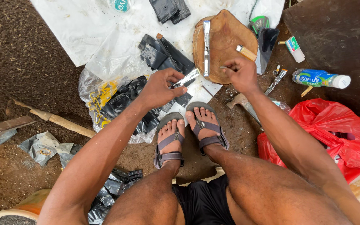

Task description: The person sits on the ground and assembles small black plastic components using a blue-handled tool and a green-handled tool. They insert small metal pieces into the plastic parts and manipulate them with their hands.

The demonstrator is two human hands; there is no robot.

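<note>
From the head view, a clear bag (pixel 105 89) of black pieces lies on the dirt at the white sheet's (pixel 76 29) near edge. A red bag (pixel 334 129) sits right, a blue-labelled bottle (pixel 319 78) beyond it. The left hand (pixel 159 87) pinches a metal strip (pixel 185 79), its long axis slanting up toward the wooden block (pixel 226 41). The right hand (pixel 240 75) closes its fingertips on a thin nail (pixel 223 67) at the block's near edge.

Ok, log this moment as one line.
left hand: holds metal strip | right hand: pinches small nail over wooden block | second metal strip on block | hammer on ground
</note>
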